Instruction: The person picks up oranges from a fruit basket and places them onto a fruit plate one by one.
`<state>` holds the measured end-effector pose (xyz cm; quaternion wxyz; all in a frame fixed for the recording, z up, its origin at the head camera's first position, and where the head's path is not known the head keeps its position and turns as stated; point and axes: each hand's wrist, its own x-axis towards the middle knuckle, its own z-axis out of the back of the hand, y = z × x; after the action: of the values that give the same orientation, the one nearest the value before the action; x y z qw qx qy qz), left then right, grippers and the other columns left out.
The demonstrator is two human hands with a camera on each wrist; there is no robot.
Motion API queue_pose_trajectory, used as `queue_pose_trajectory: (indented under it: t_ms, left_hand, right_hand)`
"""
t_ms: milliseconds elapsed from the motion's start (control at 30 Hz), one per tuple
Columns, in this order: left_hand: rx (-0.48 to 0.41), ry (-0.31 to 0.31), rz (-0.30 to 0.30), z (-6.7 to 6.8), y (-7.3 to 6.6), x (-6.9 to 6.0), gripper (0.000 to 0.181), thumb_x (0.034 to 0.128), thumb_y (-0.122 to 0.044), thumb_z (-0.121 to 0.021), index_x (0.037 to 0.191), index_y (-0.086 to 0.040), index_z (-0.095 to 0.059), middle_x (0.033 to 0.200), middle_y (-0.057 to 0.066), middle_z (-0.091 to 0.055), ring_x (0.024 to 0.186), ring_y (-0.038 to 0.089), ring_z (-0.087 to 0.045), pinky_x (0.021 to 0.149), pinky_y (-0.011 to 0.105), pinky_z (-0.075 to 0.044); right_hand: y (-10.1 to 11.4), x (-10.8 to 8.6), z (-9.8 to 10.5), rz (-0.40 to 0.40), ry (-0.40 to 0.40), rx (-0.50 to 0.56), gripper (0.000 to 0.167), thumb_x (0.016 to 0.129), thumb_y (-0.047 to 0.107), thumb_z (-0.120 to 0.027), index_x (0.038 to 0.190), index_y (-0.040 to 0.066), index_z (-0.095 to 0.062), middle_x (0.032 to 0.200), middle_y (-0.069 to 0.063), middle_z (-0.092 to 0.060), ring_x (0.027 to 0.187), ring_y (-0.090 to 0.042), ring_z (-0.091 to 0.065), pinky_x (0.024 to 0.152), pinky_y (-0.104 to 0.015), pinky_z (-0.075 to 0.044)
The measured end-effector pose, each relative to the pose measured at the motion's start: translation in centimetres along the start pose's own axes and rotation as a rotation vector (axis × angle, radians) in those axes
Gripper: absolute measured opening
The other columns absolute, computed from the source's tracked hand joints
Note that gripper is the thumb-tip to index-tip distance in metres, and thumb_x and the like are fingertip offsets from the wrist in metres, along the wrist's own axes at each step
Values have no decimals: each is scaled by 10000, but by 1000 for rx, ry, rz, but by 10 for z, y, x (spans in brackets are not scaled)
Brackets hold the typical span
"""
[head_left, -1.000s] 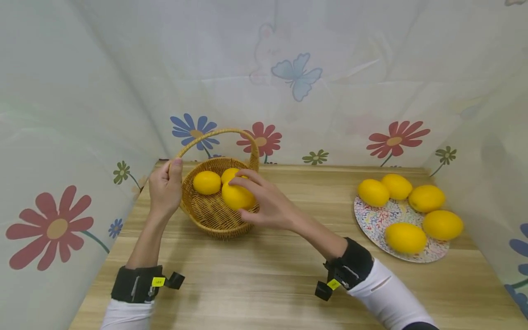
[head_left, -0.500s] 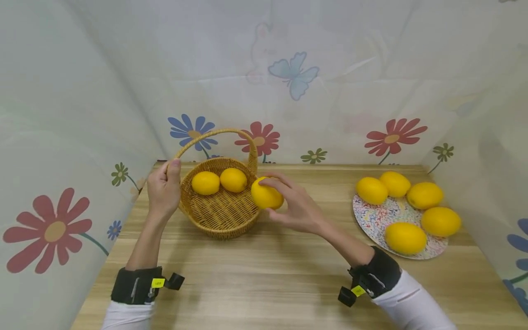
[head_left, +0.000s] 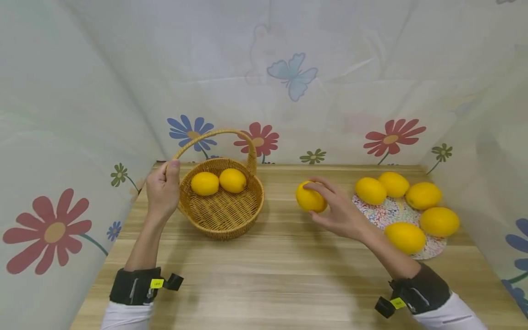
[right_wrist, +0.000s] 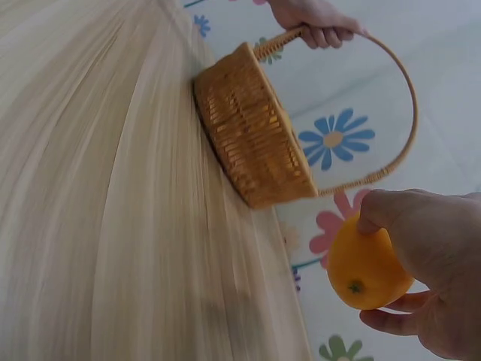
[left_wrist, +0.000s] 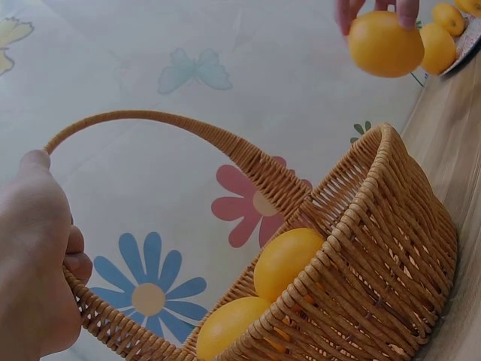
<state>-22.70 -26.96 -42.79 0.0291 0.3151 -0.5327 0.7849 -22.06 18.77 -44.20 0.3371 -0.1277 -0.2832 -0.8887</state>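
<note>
My left hand (head_left: 162, 190) grips the arched handle of a wicker basket (head_left: 222, 233) on its left side. Inside the basket lie two lemons, a left one (head_left: 205, 184) and a right one (head_left: 233, 180). To the right of the basket, my right hand (head_left: 340, 211) pinches a lemon (head_left: 310, 197) between thumb and fingers, held above the table. In the right wrist view this held lemon (right_wrist: 366, 263) shows its stem end. Several more lemons sit on a speckled plate (head_left: 385, 213), partly covered by my right hand and forearm in the head view.
The basket and plate stand on a wood-grain table (head_left: 255, 284). A printed cloth backdrop (head_left: 330, 114) with flowers and a butterfly closes off the back and both sides.
My right hand has carried its lemon out of the basket and rightward toward the plate. The left hand keeps its grip on the handle, and the basket stays in place.
</note>
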Motion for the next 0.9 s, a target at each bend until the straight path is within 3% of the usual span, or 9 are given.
queue_pose_trajectory:
  t_ms: [267,500,600,733,767,900]
  left_hand:
    - [13,-7,9,1,-2,0,586,1174,-365,-553,675,-106,-390,566,-154,-354,508,42,-273,493,206,-188]
    - [13,-11,25,0,-4,0,558,1169,-360,-567,665,-205,-385,560,-173,-355,505,35,-282,498,199,-188]
    - [15,-4,30,0,-3,0,568,1171,-345,-570,667,-154,-391,563,-117,-365,507,65,-290,492,214,-197]
    - [-33,13,6,2,9,3,642,1160,-466,-577,681,-72,-410,579,4,-373,510,149,-289,467,287,-180]
    - [-83,12,-18,1,22,5,626,1152,-471,-592,679,-93,-434,579,-1,-388,506,140,-289,464,278,-166]
    - [-106,13,-34,1,26,6,656,1138,-522,-601,677,-88,-432,585,34,-383,508,174,-281,463,315,-151]
  right_hand:
    - [-25,-31,22,-103,10,-76,697,869,22,-903,1508,78,-632,1645,-221,-552,1395,-462,-610,1097,-688,-572]
    - [-45,-48,41,-98,20,-152,706,856,-4,-916,1498,74,-632,1627,-244,-547,1337,-465,-630,976,-636,-622]
    - [-52,-54,48,-101,21,-188,702,846,-5,-913,1487,70,-637,1605,-263,-554,1332,-499,-626,959,-664,-623]
    - [-61,-60,56,-110,36,-238,696,839,5,-919,1474,64,-641,1566,-275,-566,1268,-507,-649,947,-684,-627]
    - [-62,-61,58,-112,44,-252,695,839,9,-924,1472,64,-642,1555,-274,-570,1237,-498,-660,928,-672,-635]
    - [-68,-65,64,-137,88,-271,694,849,32,-932,1477,53,-637,1541,-289,-570,1221,-510,-659,939,-679,-628]
